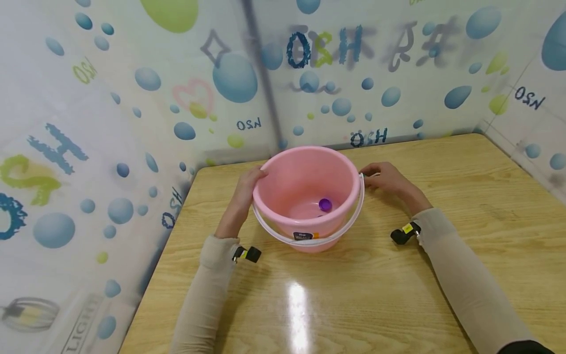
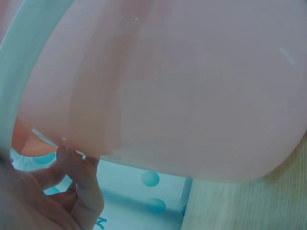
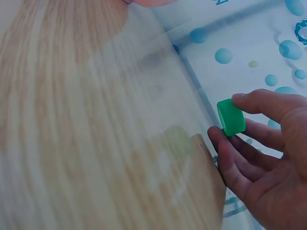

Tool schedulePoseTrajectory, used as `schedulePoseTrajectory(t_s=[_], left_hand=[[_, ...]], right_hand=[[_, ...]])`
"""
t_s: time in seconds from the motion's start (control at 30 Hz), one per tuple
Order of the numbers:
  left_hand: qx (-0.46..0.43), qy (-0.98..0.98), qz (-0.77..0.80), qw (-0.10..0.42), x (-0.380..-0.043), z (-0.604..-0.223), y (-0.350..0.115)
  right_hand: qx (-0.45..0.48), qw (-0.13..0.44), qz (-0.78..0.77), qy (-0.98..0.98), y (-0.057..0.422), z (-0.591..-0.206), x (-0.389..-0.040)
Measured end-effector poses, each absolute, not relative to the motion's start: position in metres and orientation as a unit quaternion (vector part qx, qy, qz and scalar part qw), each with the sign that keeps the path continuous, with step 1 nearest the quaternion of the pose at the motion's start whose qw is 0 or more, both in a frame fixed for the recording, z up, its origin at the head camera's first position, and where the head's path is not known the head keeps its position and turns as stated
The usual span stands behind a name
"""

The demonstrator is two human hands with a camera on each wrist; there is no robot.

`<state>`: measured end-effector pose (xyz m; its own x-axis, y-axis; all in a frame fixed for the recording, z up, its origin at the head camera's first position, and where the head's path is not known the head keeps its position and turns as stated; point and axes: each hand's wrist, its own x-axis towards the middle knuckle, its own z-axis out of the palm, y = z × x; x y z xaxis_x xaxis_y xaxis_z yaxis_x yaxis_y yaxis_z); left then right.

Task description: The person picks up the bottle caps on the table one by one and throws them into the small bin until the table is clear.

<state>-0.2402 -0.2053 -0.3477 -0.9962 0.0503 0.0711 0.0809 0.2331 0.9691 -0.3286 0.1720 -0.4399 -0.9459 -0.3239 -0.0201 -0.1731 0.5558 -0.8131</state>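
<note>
A pink bucket with a white handle lowered across its front stands on the table. Inside lies a purple bottle cap, and a sliver of something purple shows just below it. My left hand holds the bucket's left rim, thumb on top; the left wrist view shows its fingertips against the bucket wall. Just right of the rim is my right hand. In the right wrist view it pinches a green cap between thumb and fingers; the head view hides this cap.
The wooden table reaches the back wall, which is covered with a bubble-printed sheet. Another printed wall runs along the table's left side. A small black camera is strapped at the right wrist, another at the left.
</note>
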Motion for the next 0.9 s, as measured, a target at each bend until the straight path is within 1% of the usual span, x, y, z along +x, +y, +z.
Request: schedulePoseTrajectory(t_s=[0.23, 0.53, 0.67, 0.9], left_hand=[[-0.042, -0.789, -0.613, 0.009, -0.2417, -0.3478, -0.2056], [-0.035, -0.78, -0.625, -0.001, -0.2418, -0.3473, -0.2072], [-0.036, -0.778, -0.627, 0.002, -0.2412, -0.3473, -0.2066], [-0.048, -0.781, -0.622, 0.016, -0.2389, -0.3475, -0.2044]], right_hand=[[-0.116, 0.082, -0.448, 0.883, 0.174, -0.4418, -0.3285], [-0.126, 0.085, -0.469, 0.87, 0.1727, -0.4417, -0.3289], [-0.125, 0.084, -0.466, 0.872, 0.1723, -0.4429, -0.3312], [-0.124, 0.097, -0.467, 0.87, 0.1737, -0.4462, -0.3337]])
